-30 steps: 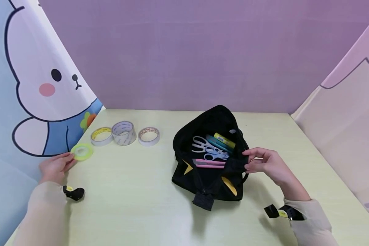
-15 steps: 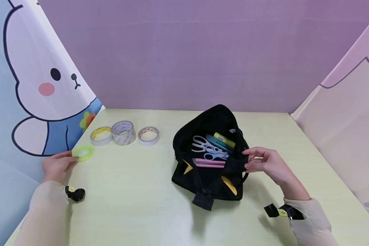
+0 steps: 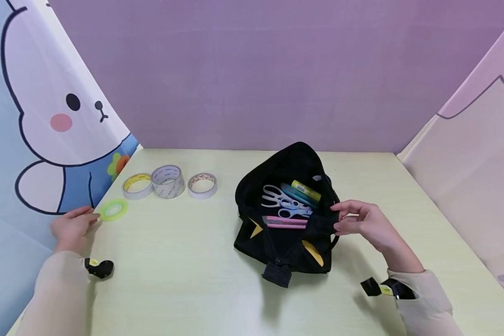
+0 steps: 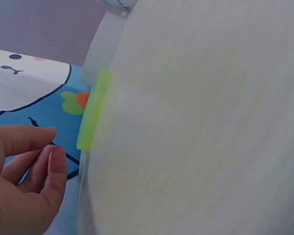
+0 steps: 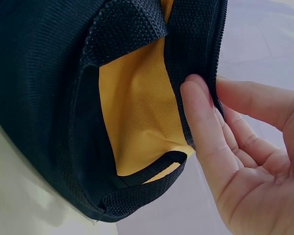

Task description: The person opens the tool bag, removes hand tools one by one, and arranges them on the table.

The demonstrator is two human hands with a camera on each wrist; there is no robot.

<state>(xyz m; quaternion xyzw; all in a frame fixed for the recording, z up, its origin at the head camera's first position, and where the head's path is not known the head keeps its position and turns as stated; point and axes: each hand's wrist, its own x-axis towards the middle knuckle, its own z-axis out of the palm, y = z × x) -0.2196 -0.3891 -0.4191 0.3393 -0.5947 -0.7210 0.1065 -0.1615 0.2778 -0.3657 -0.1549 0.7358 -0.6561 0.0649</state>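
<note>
A thin, lime-green roll of tape (image 3: 114, 210) lies flat near the table's left edge. Just left of it is my left hand (image 3: 73, 227); the left wrist view shows a gap between its loosely bent fingers (image 4: 57, 164) and the tape, and nothing held. My right hand (image 3: 367, 224) pinches the zippered edge of a black fabric bag (image 3: 252, 252) between thumb and fingers. Inside the wide mouth of the bag sit white-handled scissors (image 3: 273, 196), light-blue-handled scissors (image 3: 291, 213), a pink and grey box cutter (image 3: 285, 222), a teal item (image 3: 296, 195) and a yellow tube (image 3: 305, 190).
Behind the green roll stand a tape roll with a yellow core (image 3: 137, 186), a wide clear tape roll (image 3: 168, 182) and a narrower white one (image 3: 202, 185). A purple backdrop (image 3: 252, 74) rises at the far table edge, with printed cloth (image 3: 38, 186) on the left.
My left hand has let go of the green tape roll and drawn back slightly left. The roll lies flatter on the table. My right hand and the bag look the same.
</note>
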